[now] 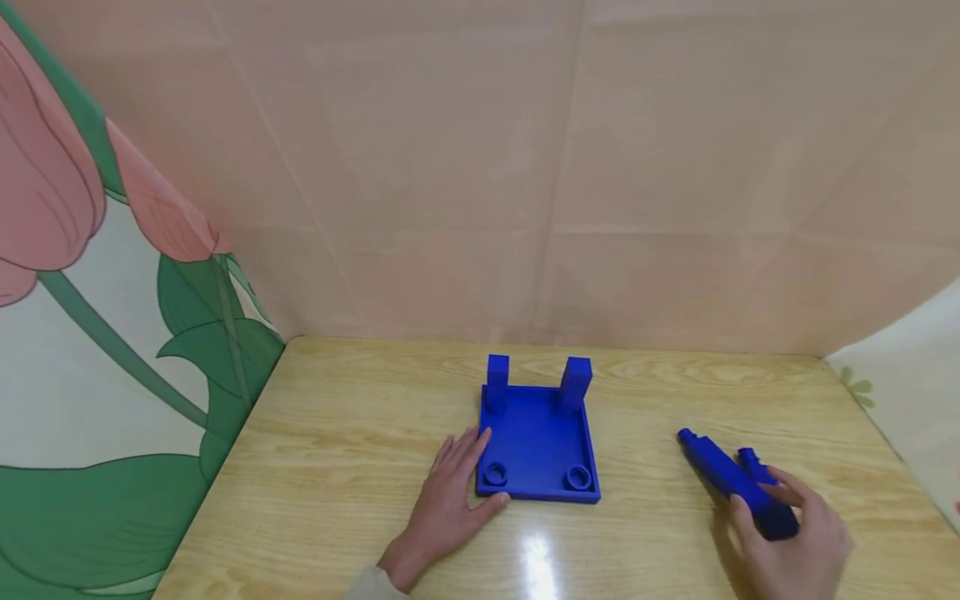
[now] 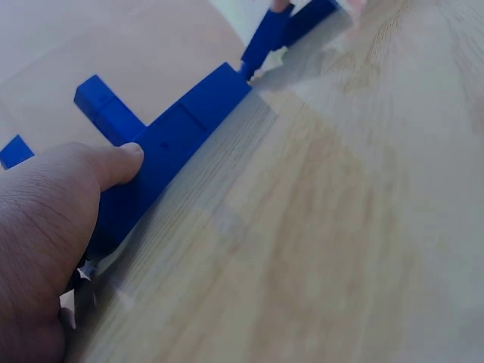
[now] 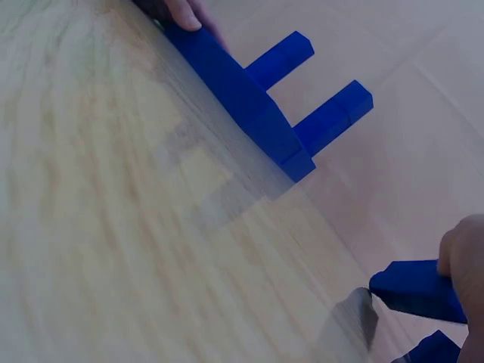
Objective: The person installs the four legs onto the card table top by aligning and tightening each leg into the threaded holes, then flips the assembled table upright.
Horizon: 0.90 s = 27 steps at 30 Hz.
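Observation:
A square blue tray-like base point(image 1: 534, 442) lies on the table with two upright square posts at its far corners, the left post point(image 1: 498, 379) and the right post point(image 1: 576, 379). Its near corners carry round sockets. My left hand point(image 1: 450, 500) rests along the base's left side, fingers extended, thumb against the front wall point(image 2: 162, 162). Off to the right, my right hand point(image 1: 806, 537) pinches a blue square post point(image 1: 716, 467) between thumb and fingers; its narrower threaded-looking end points away to the left. Another blue post point(image 1: 753, 467) lies just beyond, partly hidden by that hand.
The wood-grain table point(image 1: 345, 417) ends at a pinkish cloth backdrop point(image 1: 450, 208). A flower-printed cloth point(image 1: 180, 333) hangs at the left, and a pale cloth point(image 1: 915, 392) borders the right side. Bare tabletop separates the base from the two loose posts.

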Available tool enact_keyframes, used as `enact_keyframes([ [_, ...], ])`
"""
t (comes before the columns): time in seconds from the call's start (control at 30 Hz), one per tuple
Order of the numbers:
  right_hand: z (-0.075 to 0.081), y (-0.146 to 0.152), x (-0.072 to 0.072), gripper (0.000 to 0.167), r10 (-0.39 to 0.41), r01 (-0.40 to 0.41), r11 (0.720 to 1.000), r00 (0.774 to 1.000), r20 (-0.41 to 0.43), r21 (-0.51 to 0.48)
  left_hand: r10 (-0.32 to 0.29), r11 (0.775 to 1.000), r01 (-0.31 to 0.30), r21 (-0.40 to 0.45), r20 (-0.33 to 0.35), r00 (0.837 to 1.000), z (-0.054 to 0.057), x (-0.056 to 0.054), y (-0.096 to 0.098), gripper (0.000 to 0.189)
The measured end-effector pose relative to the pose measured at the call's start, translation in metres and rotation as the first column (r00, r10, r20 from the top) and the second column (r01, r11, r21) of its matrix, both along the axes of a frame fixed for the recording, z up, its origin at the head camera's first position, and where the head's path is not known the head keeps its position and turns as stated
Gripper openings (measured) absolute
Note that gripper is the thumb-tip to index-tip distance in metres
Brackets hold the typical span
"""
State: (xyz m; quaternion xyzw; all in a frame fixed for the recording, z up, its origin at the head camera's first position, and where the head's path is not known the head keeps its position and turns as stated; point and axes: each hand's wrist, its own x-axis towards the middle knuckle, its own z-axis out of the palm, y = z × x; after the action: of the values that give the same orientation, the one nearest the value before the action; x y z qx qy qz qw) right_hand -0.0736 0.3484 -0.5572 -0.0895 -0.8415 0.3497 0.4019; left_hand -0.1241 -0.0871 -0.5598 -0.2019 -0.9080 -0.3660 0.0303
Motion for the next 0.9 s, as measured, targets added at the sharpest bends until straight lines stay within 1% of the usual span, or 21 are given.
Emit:
enact_keyframes([
  [0.07,0.001,-0.001,0.000,0.066,0.006,-0.007,1.000,0.999,-0.049,-0.023,-0.001,1.000,0.001,0.002,-0.001,1.000,0.000,0.000,0.000,0.092],
  [0.2,0.003,-0.007,0.001,0.060,0.003,-0.013,0.993,0.996,-0.094,-0.113,0.000,1.000,0.000,0.008,-0.007,1.000,0.001,0.000,0.000,0.092],
  [0.27,0.004,-0.011,0.001,0.058,0.028,-0.052,0.982,0.991,-0.131,-0.180,0.002,1.000,-0.002,0.010,-0.004,1.000,0.001,0.000,0.000,0.092],
  [0.3,0.005,-0.014,0.001,0.057,0.053,-0.095,0.967,0.983,-0.177,-0.236,0.003,1.000,-0.003,0.009,-0.002,1.000,0.001,0.001,0.000,0.092],
  [0.33,0.005,-0.016,0.001,0.057,0.077,-0.144,0.947,0.970,-0.231,-0.288,0.003,1.000,-0.003,0.010,0.000,1.000,0.001,0.001,0.000,0.092],
  [0.4,0.007,-0.022,0.000,0.055,0.113,-0.246,0.889,0.935,-0.336,-0.385,0.004,1.000,-0.004,0.010,0.005,1.000,0.001,0.001,0.000,0.092],
  [0.43,0.009,-0.024,0.001,0.053,0.120,-0.272,0.872,0.925,-0.360,-0.407,0.004,1.000,-0.004,0.010,0.007,1.000,0.001,0.001,0.000,0.092],
  [0.47,0.012,-0.027,0.001,0.052,0.106,-0.273,0.859,0.922,-0.372,-0.434,0.005,1.000,-0.005,0.012,0.010,1.000,0.001,0.000,0.000,0.092],
  [0.5,0.015,-0.030,0.002,0.051,0.090,-0.259,0.855,0.927,-0.364,-0.449,0.004,1.000,-0.005,0.013,0.013,1.000,0.001,0.000,0.001,0.092],
  [0.57,0.022,-0.035,0.005,0.049,0.045,-0.162,0.882,0.964,-0.262,-0.444,0.004,1.000,-0.005,0.016,0.022,1.000,0.001,0.000,0.001,0.092],
  [0.6,0.026,-0.037,0.007,0.048,0.020,-0.107,0.898,0.979,-0.204,-0.427,0.004,1.000,-0.005,0.019,0.029,1.000,0.001,-0.001,0.001,0.093],
  [0.63,0.030,-0.040,0.009,0.048,-0.003,-0.057,0.913,0.989,-0.147,-0.403,0.004,1.000,-0.004,0.020,0.030,1.000,0.001,-0.001,0.001,0.093],
  [0.7,0.036,-0.044,0.011,0.048,-0.020,-0.017,0.920,0.996,-0.091,-0.391,0.005,1.000,-0.006,0.027,0.043,0.999,0.001,-0.002,0.000,0.094],
  [0.73,0.039,-0.047,0.012,0.048,-0.017,-0.015,0.921,0.997,-0.080,-0.389,0.004,0.999,-0.006,0.033,0.049,0.999,0.001,-0.002,0.000,0.095],
  [0.8,0.043,-0.052,0.013,0.047,0.000,-0.042,0.912,0.995,-0.102,-0.408,0.003,0.999,-0.006,0.042,0.062,0.998,0.002,-0.002,-0.001,0.095],
  [0.87,0.046,-0.055,0.014,0.045,0.049,-0.124,0.889,0.983,-0.178,-0.440,0.000,0.998,-0.004,0.059,0.076,0.997,0.002,-0.002,-0.002,0.093],
  [0.9,0.048,-0.057,0.014,0.044,0.084,-0.191,0.868,0.966,-0.244,-0.458,-0.006,0.998,0.001,0.070,0.076,0.997,0.003,-0.002,-0.003,0.091],
])
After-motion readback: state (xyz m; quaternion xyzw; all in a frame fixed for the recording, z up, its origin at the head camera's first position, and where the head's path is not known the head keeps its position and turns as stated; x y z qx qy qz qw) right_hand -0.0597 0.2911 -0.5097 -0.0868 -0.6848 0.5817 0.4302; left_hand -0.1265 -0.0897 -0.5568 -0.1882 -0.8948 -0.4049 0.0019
